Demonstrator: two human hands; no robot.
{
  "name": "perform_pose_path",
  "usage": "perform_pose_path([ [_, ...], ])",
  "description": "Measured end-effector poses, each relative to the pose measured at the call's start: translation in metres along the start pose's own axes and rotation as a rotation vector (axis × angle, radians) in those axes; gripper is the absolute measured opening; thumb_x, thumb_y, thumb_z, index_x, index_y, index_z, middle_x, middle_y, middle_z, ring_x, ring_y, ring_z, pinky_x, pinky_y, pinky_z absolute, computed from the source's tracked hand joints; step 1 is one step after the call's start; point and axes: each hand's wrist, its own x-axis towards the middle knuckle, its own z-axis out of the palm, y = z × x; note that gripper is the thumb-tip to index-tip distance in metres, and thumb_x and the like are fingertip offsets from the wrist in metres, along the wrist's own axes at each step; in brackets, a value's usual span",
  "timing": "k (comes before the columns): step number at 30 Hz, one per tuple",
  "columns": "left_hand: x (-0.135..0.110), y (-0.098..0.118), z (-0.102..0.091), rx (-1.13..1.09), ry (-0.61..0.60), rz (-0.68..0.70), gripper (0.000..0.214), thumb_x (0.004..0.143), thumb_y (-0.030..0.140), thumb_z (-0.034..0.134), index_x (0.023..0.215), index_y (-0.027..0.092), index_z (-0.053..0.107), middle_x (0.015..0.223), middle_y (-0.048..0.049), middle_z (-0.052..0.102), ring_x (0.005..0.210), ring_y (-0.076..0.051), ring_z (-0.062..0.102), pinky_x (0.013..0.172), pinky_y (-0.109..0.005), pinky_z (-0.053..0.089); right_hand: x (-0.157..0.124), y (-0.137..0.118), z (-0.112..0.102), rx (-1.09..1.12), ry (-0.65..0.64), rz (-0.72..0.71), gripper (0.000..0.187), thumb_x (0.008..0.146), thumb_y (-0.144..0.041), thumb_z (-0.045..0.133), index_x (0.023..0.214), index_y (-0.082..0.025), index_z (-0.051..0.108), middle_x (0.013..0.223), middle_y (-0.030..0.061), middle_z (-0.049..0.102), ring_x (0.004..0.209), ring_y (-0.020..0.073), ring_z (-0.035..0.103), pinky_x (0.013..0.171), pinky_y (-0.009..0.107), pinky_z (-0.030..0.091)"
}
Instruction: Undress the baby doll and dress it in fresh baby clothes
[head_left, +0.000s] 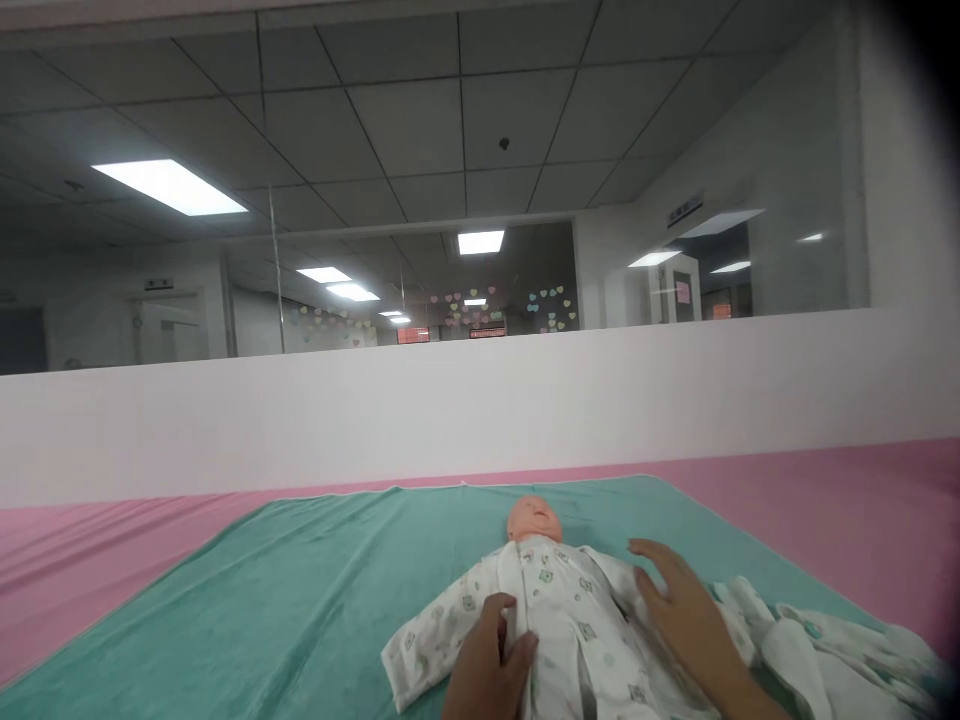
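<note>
In the head view, a baby doll [534,522] lies face up in the middle of a teal towel [225,610], its head toward the far side. The towel is spread on a pink padded mattress [840,500]. The doll wears a white printed sleepsuit [570,640], with its sleeves out to left and right, and the bottom of the view cuts off its near end.

The left hand [487,665] rests on the front of the suit, its fingers [510,628] close together and curled by the centre opening. Whether they pinch the cloth is hard to say from this angle. The right hand [679,610] sits over the right side of the suit, near the sleeve, with its fingers [646,560] spread and seemingly gripping nothing.

A bunched white cloth [825,650] lies at the near right, on the towel's edge. Both hands are working at the suit's front, and the next move there calls for attention to its loose centre edges. Far off, a low white wall [375,420] stands below glass panes [420,280].
</note>
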Motion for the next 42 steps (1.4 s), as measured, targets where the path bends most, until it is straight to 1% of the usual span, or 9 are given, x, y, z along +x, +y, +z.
perform_pose_path([
  [2, -0.001, 0.003, -0.004, -0.015, 0.016, 0.014, 0.031, 0.079, 0.022, 0.042, 0.110, 0.021, 0.048, 0.073, 0.0022, 0.050, 0.071, -0.014, 0.051, 0.069, -0.023, 0.037, -0.012, -0.024, 0.010, 0.156, -0.180, -0.065, 0.044, 0.086, -0.047, 0.037, 0.123, -0.026, 0.050, 0.134, 0.0049, 0.048, 0.123, 0.0235, 0.043, 0.104, 0.040, 0.035],
  [5, 0.003, -0.003, -0.033, 0.024, 0.153, -0.011, 0.032, 0.079, 0.017, 0.036, 0.108, 0.022, 0.048, 0.077, 0.0009, 0.054, 0.076, -0.014, 0.054, 0.070, -0.023, 0.037, -0.025, -0.047, 0.018, 0.299, -0.369, -0.116, 0.047, 0.086, -0.051, 0.041, 0.127, -0.029, 0.050, 0.142, 0.0007, 0.039, 0.132, 0.0222, 0.033, 0.111, 0.038, 0.027],
  [8, 0.011, -0.021, -0.067, 0.275, 0.322, -0.173, 0.034, 0.080, 0.020, 0.033, 0.111, 0.025, 0.046, 0.078, -0.0011, 0.058, 0.077, -0.019, 0.056, 0.064, -0.027, 0.036, -0.029, -0.053, 0.017, 0.327, -0.440, -0.127, 0.052, 0.084, -0.053, 0.044, 0.130, -0.030, 0.047, 0.147, -0.0013, 0.031, 0.136, 0.0224, 0.025, 0.113, 0.039, 0.021],
  [11, 0.018, -0.045, -0.081, 0.443, 0.273, -0.256, 0.028, 0.079, 0.020, 0.035, 0.103, 0.024, 0.050, 0.091, -0.0042, 0.062, 0.080, -0.021, 0.058, 0.064, -0.029, 0.036, -0.027, -0.052, 0.013, 0.282, -0.463, -0.148, 0.054, 0.085, -0.054, 0.043, 0.134, -0.032, 0.043, 0.149, -0.0025, 0.028, 0.137, 0.0228, 0.022, 0.114, 0.040, 0.019],
  [19, 0.023, -0.062, -0.051, 0.688, 0.262, -0.060, 0.041, 0.081, 0.006, 0.031, 0.111, 0.022, 0.054, 0.114, -0.0075, 0.054, 0.103, -0.019, 0.050, 0.080, -0.029, 0.036, -0.013, -0.088, 0.025, 0.010, -0.470, -0.334, 0.051, 0.089, -0.047, 0.033, 0.137, -0.029, 0.040, 0.146, 0.0002, 0.034, 0.133, 0.0227, 0.030, 0.111, 0.040, 0.023],
  [24, 0.023, -0.063, -0.043, 0.672, 0.190, -0.021, 0.035, 0.090, 0.039, 0.033, 0.114, 0.021, 0.051, 0.109, -0.0083, 0.057, 0.100, -0.023, 0.052, 0.081, -0.035, 0.036, 0.015, -0.143, 0.068, -0.350, -0.569, -0.564, 0.033, 0.077, -0.036, 0.050, 0.101, -0.020, 0.065, 0.111, 0.0091, 0.063, 0.105, 0.0259, 0.055, 0.094, 0.039, 0.038],
  [28, 0.024, -0.069, -0.045, 0.644, 0.170, -0.039, 0.031, 0.089, 0.042, 0.033, 0.096, 0.019, 0.053, 0.100, -0.0087, 0.059, 0.099, -0.025, 0.053, 0.078, -0.035, 0.036, 0.029, -0.169, 0.105, -0.606, -0.714, -0.609, 0.038, 0.062, -0.027, 0.060, 0.097, -0.014, 0.065, 0.106, 0.0147, 0.064, 0.095, 0.0307, 0.059, 0.080, 0.040, 0.045],
  [36, 0.032, -0.080, -0.049, 0.512, 0.235, -0.110, 0.037, 0.091, 0.048, 0.021, 0.089, 0.020, 0.045, 0.093, -0.0082, 0.062, 0.083, -0.021, 0.059, 0.065, -0.030, 0.036, 0.050, -0.176, 0.132, -0.711, -1.026, -0.568, 0.070, 0.047, -0.026, 0.072, 0.115, -0.033, 0.058, 0.110, 0.0060, 0.066, 0.095, 0.0329, 0.063, 0.077, 0.047, 0.048],
  [42, 0.034, -0.083, -0.054, 0.515, 0.170, -0.125, 0.047, 0.090, 0.055, 0.017, 0.087, 0.022, 0.051, 0.081, -0.0072, 0.066, 0.076, -0.025, 0.062, 0.061, -0.031, 0.037, 0.050, -0.175, 0.118, -0.691, -0.933, -0.549, 0.039, 0.055, -0.031, 0.068, 0.093, -0.026, 0.067, 0.096, 0.0082, 0.069, 0.088, 0.0328, 0.065, 0.069, 0.045, 0.049],
])
